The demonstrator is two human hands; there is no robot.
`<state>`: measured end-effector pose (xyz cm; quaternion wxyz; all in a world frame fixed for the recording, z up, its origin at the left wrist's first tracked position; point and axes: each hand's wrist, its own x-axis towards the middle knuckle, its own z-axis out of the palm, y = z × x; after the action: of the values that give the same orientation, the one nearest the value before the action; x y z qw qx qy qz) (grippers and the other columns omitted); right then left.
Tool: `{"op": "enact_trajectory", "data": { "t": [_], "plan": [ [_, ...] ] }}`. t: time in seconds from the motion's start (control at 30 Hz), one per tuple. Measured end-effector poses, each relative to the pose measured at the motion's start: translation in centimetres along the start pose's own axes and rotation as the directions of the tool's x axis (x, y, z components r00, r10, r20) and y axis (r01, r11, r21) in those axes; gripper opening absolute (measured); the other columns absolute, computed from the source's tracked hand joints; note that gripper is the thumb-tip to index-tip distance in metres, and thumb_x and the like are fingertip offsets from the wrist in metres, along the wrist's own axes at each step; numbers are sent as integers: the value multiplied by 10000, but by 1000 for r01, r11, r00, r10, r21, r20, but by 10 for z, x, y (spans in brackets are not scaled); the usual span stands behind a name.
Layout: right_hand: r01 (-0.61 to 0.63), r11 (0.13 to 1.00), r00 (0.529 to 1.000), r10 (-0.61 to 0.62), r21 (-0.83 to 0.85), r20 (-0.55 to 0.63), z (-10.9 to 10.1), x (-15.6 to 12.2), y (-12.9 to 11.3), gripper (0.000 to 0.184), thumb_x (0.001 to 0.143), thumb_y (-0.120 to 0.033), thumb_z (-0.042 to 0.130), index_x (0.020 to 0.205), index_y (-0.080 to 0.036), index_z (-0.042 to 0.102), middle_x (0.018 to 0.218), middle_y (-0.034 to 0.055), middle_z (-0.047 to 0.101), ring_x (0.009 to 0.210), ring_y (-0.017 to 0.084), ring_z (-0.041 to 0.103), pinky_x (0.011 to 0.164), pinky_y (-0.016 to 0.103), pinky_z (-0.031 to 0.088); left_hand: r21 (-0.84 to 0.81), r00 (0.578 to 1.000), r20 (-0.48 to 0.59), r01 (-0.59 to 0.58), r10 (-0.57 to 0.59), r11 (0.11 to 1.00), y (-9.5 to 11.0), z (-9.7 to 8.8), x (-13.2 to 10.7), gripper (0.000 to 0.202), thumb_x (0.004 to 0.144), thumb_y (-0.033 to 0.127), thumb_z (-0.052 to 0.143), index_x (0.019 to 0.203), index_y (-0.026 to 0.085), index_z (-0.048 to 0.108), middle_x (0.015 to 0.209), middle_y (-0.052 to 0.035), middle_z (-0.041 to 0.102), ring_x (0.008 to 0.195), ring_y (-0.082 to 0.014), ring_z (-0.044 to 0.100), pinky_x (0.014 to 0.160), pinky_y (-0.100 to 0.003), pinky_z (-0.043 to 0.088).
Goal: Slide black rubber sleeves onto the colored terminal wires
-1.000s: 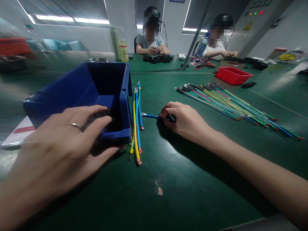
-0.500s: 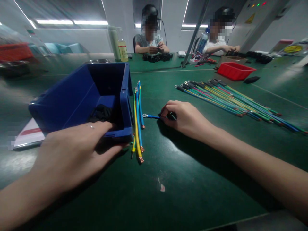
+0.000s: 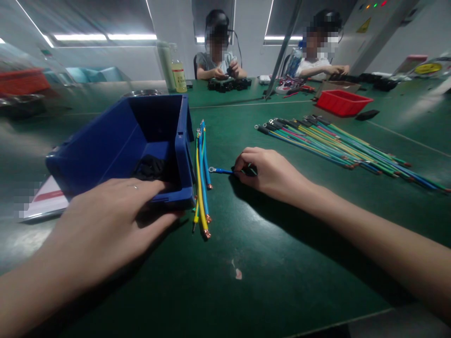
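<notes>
My left hand (image 3: 105,225) rests on the near front lip of a blue plastic bin (image 3: 116,141), fingers curled over its edge, a ring on one finger. Small black parts (image 3: 151,167) lie inside the bin. My right hand (image 3: 271,173) is closed in a pinch on a short blue wire with a ring terminal (image 3: 220,170), which lies on the green table. Between my hands sits a small bundle of yellow, blue and green wires (image 3: 201,178) with bare copper ends.
A long row of coloured wires (image 3: 338,145) lies at the right. Behind it stand a red tray (image 3: 343,103) and black parts. Two other people sit at the far side of the table. A bottle (image 3: 178,74) and a white card (image 3: 45,202) are at the left.
My left hand has drawn back out of the bin and settled on its front lip. The right hand has kept its pinch on the blue wire.
</notes>
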<state>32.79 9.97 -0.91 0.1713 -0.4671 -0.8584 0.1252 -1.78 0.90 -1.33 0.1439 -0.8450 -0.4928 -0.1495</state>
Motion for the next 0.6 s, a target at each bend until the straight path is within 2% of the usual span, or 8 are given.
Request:
{"op": "enact_trajectory", "data": {
  "t": [0.2, 0.33, 0.43, 0.5, 0.6],
  "plan": [
    [21, 1000, 1000, -21, -4, -9, 2, 0, 2, 114, 1004, -90, 770, 1051, -174, 831, 1108, 103, 808, 972, 236, 731, 855, 332, 514, 131, 996, -59, -55, 63, 990, 6, 3, 2, 671, 1194, 684, 361, 1377, 202, 790, 1269, -182, 877, 922, -398, 841, 736, -511, 595],
    [23, 1000, 999, -23, 9, -31, 3, 1, 5, 138, 1019, -48, 747, 1068, -155, 819, 1075, 98, 792, 932, 217, 717, 842, 314, 507, 161, 997, -52, -46, 55, 986, 10, 1, 3, 620, 1198, 653, 362, 1333, 222, 786, 1280, -150, 847, 797, -333, 797, 638, -462, 509],
    [32, 999, 999, -31, 23, -42, 3, 0, 5, 134, 1033, -57, 738, 1055, -165, 814, 1050, 94, 790, 925, 221, 721, 832, 309, 506, 148, 997, -59, -40, 49, 988, 12, -1, 2, 611, 1201, 640, 351, 1239, 221, 794, 1208, -136, 830, 681, -302, 746, 554, -451, 443],
    [37, 999, 998, -36, 27, -49, 3, 0, 5, 130, 1045, -68, 728, 1053, -168, 812, 1049, 100, 796, 924, 225, 725, 828, 310, 508, 124, 998, -51, -33, 40, 992, 11, -1, 2, 609, 1200, 653, 353, 1176, 230, 791, 1143, -127, 830, 713, -317, 770, 566, -452, 475],
    [38, 998, 997, -35, 41, -63, 3, 0, 5, 116, 1069, -90, 717, 1064, -161, 809, 1060, 114, 816, 923, 229, 732, 823, 313, 511, 81, 999, -31, -18, 20, 997, 8, 1, -1, 576, 1193, 689, 380, 1133, 263, 764, 1083, -112, 842, 869, -358, 830, 691, -467, 576]
  ]
}}
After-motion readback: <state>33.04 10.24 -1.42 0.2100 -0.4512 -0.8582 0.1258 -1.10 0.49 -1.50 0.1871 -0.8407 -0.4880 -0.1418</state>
